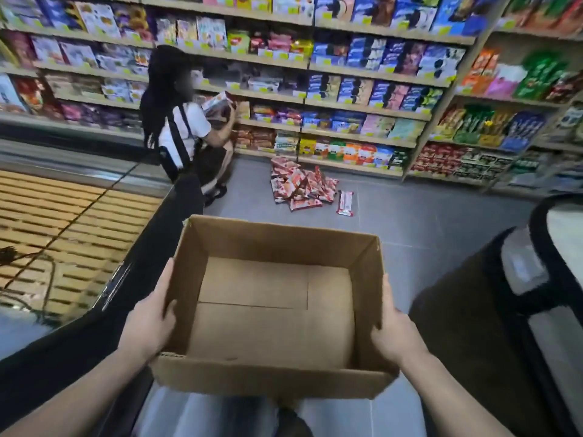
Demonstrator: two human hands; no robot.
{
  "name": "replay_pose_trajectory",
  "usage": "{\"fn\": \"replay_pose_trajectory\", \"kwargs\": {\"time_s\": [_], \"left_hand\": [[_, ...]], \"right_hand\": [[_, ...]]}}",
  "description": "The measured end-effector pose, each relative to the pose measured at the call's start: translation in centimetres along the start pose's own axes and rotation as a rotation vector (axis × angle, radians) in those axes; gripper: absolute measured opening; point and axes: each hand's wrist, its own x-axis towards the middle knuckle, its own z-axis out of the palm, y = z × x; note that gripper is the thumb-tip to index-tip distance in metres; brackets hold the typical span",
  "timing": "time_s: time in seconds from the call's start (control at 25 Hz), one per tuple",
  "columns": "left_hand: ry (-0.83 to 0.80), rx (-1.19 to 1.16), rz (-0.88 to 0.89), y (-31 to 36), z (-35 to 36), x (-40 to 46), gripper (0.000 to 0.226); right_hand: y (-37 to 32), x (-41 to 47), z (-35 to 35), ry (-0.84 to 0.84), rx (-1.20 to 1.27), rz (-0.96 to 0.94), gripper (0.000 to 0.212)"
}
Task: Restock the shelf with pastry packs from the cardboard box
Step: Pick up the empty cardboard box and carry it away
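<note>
— Brown corrugated card: that is the cardboard box point(271, 307), open at the top, held up in the head view by both hands. Anything in it?

— Only its bare bottom flaps show. The left hand point(151, 320) grips the left wall, thumb hooked over the rim inside, the other fingers curled round the outside. The right hand point(394, 332) clasps the right wall from outside, thumb along the rim; its other fingers are hidden behind the card, so how they lie I cannot tell.

— And the pastry packs?

— A heap of red and white pastry packs point(299, 187) lies on the grey tiled floor point(426, 222), just in front of the lowest board of the shelf point(353, 121). One single pack point(344, 202) lies flat a little to the right of the heap, apart from it. All are well beyond the box.

— Who else is there?

— Another person point(186, 127) in a white top stands at the shelf, left of the heap, holding a pack up against one of the middle boards. The shelf itself is crowded with coloured packets on every level.

— The sides?

— A chest freezer point(63, 216) with a glass lid runs along the left; a dark rounded cabinet point(504, 294) stands on the right.
</note>
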Motion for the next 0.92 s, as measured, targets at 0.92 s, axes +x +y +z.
{"fn": "replay_pose_trajectory", "kwargs": {"time_s": [0.92], "left_hand": [[-0.228,0.017,-0.122,-32.7,51.0,42.3,0.073]], "right_hand": [[16.2,53.7,45.7,-0.179,0.179,0.379,0.130]]}}
